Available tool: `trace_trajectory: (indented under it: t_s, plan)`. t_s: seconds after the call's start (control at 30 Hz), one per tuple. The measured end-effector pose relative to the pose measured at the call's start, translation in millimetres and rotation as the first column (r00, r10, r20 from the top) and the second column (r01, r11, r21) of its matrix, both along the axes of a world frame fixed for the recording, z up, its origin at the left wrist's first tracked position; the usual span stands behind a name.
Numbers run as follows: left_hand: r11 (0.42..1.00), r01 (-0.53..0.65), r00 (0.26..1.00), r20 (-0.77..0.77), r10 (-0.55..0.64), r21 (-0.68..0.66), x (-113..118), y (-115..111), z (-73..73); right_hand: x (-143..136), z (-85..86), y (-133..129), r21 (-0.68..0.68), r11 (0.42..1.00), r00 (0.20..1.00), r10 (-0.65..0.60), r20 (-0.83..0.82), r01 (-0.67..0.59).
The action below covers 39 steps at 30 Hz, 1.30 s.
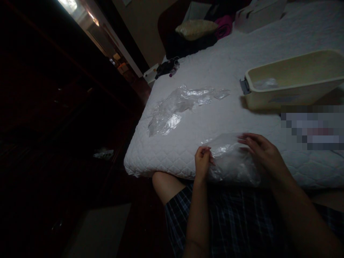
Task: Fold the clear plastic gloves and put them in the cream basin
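Note:
A crumpled clear plastic bag [228,157] lies at the front edge of the bed, between my hands. My left hand [203,163] is closed, its thumb and fingers pinching the left side of the bag. At the bag's upper right edge, my right hand [264,154] has its fingers stretched out and slightly apart, with the tips at the film; they are a little blurred. Farther back on the bed, more crumpled clear plastic [180,104] is spread out flat.
A cream plastic bin [295,95] with a grey latch stands at the right, some clear plastic [268,83] inside. The quilted white bed [150,157] ends at the left. A pillow [197,29], a magenta roll [223,27] and a white box [259,16] lie at the back.

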<state>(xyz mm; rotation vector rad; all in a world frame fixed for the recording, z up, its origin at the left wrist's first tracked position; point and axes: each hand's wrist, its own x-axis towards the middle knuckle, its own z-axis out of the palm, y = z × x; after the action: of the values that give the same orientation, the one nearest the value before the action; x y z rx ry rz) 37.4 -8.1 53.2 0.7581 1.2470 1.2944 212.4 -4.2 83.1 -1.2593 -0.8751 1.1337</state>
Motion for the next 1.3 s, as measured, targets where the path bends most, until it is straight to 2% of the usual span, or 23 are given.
trace_trajectory:
  t_s: [0.1, 0.2, 0.4, 0.53, 0.63, 0.8, 0.93, 1.0, 1.17, 1.3]
  plan:
    - [1.000, 0.010, 1.000, 0.002, -0.010, 0.022, -0.2, -0.1, 0.6, 2.2, 2.6, 4.6, -0.044, 0.999, 0.999, 0.026, -0.018, -0.027]
    - [0.999, 0.031, 1.000, 0.000, -0.031, 0.030, -1.2, -0.7, 1.3, 4.4, 6.5, 10.7, -0.066, 0.996, 0.996, 0.059, 0.065, -0.054]
    - [0.979, 0.202, 0.979, -0.002, -0.202, 0.029, -6.6, -2.7, -7.4, 6.6, 16.5, 21.9, 0.018, 1.000, 0.980, -0.023, 0.198, 0.020]
    - [0.971, 0.232, 0.965, -0.138, -0.223, 0.055, -9.2, -3.2, -17.6, 10.1, 27.3, 29.2, 0.069, 0.997, 0.968, -0.049, 0.246, 0.033]
    - [0.964, 0.258, 0.954, -0.174, -0.245, 0.056, -10.2, -3.3, -14.1, 15.1, 34.2, 36.2, 0.096, 0.995, 0.949, -0.065, 0.308, 0.037]
    - [0.969, 0.246, 0.969, -0.015, -0.246, 0.006, -10.8, 2.9, 5.5, 22.8, 37.2, 55.5, 0.149, 0.989, 0.866, -0.068, 0.495, -0.007]
    - [0.979, 0.201, 0.978, -0.071, -0.198, 0.038, -12.7, 13.5, 15.9, 23.5, 40.4, 77.2, 0.161, 0.985, 0.794, -0.053, 0.605, -0.056]
    - [0.976, 0.216, 0.975, -0.066, -0.214, 0.024, -13.9, 17.8, 18.3, 21.4, 44.3, 87.4, 0.159, 0.984, 0.751, -0.047, 0.659, -0.078]
    - [0.952, 0.307, 0.951, -0.053, -0.305, 0.023, -15.4, 23.5, 14.4, 15.1, 53.4, 105.3, 0.156, 0.980, 0.649, -0.041, 0.760, -0.121]
    - [0.941, 0.337, 0.938, -0.093, -0.333, 0.032, -20.2, 25.5, 5.0, 15.8, 57.4, 112.3, 0.191, 0.974, 0.618, -0.076, 0.783, -0.121]
